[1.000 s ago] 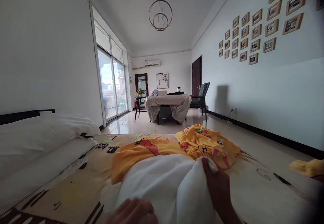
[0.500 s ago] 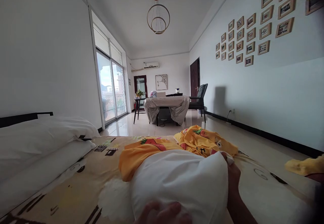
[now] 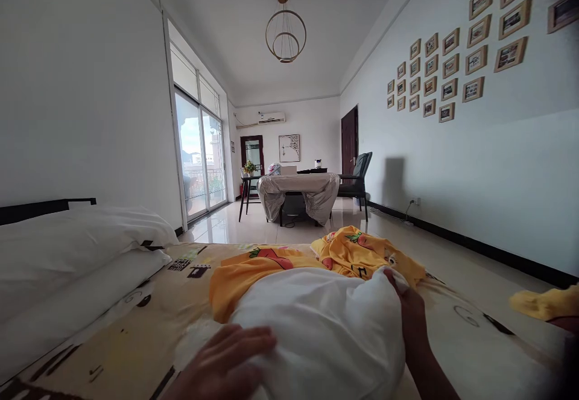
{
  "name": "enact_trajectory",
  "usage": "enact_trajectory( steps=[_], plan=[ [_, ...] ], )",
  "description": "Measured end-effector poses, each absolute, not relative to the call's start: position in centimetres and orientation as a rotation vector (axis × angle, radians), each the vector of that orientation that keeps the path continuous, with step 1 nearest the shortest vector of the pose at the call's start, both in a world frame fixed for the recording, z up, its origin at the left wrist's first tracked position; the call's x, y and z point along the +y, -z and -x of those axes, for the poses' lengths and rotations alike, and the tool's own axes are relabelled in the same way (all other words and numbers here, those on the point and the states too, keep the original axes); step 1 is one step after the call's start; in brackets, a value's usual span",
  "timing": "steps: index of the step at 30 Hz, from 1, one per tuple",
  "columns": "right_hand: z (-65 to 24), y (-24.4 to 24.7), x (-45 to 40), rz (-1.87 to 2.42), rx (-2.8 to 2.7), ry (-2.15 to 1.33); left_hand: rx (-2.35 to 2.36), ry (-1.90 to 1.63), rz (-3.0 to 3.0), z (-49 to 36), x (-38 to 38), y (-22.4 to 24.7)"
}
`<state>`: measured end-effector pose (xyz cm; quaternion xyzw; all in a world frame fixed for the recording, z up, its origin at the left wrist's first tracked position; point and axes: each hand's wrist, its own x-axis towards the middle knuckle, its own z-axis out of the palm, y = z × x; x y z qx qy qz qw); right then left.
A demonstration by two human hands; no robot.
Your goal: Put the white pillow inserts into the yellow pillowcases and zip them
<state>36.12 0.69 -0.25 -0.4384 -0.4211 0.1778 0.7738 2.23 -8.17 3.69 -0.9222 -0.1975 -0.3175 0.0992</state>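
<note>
Fingers, right hand (image 3: 412, 312): curled tight, gripping a gathered corner of the white pillow (image 3: 330, 333).
Fingers, left hand (image 3: 221, 358): extended, slightly parted, at the pillow's left side; cannot tell whether they press on it.
White pillow: between the two sets of fingers, surface creased.
Orange cloth (image 3: 362, 249): carrot-printed, rumpled, just beyond the right fingers; orange fabric also runs leftward behind the pillow.
Patterned bedsheet (image 3: 113, 346): beneath pillow and cloth, spreading to either side of the fingers.
Stacked pillows (image 3: 85, 234): white, well left of the left fingers.
Covered table (image 3: 301, 183): far beyond all fingers.
</note>
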Motion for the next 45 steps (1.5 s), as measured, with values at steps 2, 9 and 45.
enact_trajectory(
  steps=[2, 9, 45],
  plan=[
    [-35.7, -1.0, -0.7, 0.884, -1.131, -0.330, -0.645, 1.245, 2.719, -1.4, -7.5, -3.1],
    [-34.8, -2.1, -3.9, 0.739, -1.795, -0.525, -1.243, 2.454, 2.218, -1.2, -6.6, -1.5],
    [-26.8, 1.8, -3.3, 0.629, -2.324, -0.773, -0.773, 1.170, 2.497, -8.3, -4.9, 2.1]
  ],
)
